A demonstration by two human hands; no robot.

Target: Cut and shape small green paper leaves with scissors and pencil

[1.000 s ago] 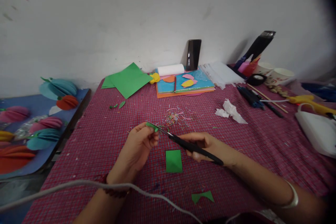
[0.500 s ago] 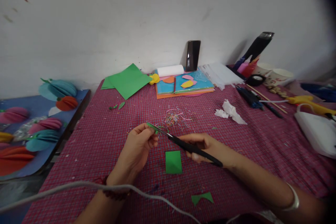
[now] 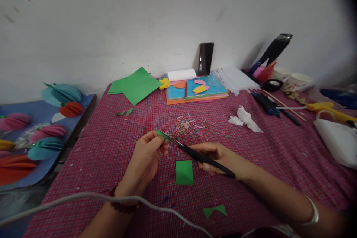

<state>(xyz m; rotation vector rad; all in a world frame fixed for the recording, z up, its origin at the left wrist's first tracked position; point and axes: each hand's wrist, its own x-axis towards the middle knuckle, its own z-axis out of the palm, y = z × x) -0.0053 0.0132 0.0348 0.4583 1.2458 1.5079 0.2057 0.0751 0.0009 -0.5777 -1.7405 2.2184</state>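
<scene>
So a green scrap [image 3: 220, 208] is lying nearest on the checked cloth [image 3: 100, 156], with a green square [image 3: 184, 173] just beyond. Right hand [image 3: 221, 152] is gripping black scissors [image 3: 206, 159]; left hand [image 3: 147, 152] is pinching a small green paper piece [image 3: 161, 134] right at the blades. Colourful shavings [image 3: 183, 125] are sitting past that. Farther back right, two paper cups [image 3: 298, 80] are standing beside black tape [image 3: 267, 85]; can't tell what they're holding, tbh. A phone [image 3: 205, 59] is leaning on the wall [image 3: 134, 18].
</scene>
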